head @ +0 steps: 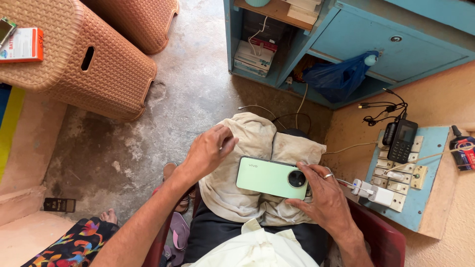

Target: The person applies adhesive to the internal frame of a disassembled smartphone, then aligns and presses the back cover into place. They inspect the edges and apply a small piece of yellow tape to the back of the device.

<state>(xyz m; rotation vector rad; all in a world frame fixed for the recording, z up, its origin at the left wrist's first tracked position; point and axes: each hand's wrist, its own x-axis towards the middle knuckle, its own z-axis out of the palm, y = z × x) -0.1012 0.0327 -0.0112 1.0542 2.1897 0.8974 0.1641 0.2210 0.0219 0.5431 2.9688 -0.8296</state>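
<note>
A pale green smartphone (pixel 267 177) lies back-up across my knees, its round camera bump toward the right. My right hand (pixel 324 195), with a ring on one finger, grips the phone's right end around the camera. My left hand (pixel 210 151) hovers over my left knee just left of the phone, fingers loosely curled, with nothing visible in it. My lap is covered by beige cloth (pixel 247 148).
A blue switchboard (pixel 420 188) on the right wall carries a small black keypad phone (pixel 402 141) and a white charger (pixel 380 195). Two woven brown plastic stools (pixel 99 64) stand at left. A blue cabinet (pixel 386 44) with a blue bag stands ahead. Another person's foot (pixel 109 216) is lower left.
</note>
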